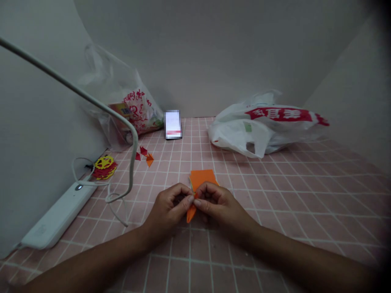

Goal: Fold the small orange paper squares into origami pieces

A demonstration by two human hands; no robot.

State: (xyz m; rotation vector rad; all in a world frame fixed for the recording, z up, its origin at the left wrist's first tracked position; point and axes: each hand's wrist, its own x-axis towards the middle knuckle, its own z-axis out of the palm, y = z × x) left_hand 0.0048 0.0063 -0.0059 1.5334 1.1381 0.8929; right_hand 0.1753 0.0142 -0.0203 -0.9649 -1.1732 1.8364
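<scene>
A small folded piece of orange paper (191, 214) is pinched between both hands at the middle of the table. My left hand (174, 203) grips it from the left with thumb and fingertips, and my right hand (216, 203) does so from the right. The two thumbs nearly meet at its upper part, while its narrow end points down toward me. Just behind the hands lies a stack of square orange paper sheets (203, 177), partly covered by my fingers. The folds between the fingertips are hidden.
Small folded red and orange paper pieces (149, 159) lie at left, near yellow and red gear-shaped cutouts (104, 163). A white power strip (58, 215) and a looping cable (133, 162) occupy the left side. Plastic bags (244, 130) and a lit phone (173, 124) stand at the back.
</scene>
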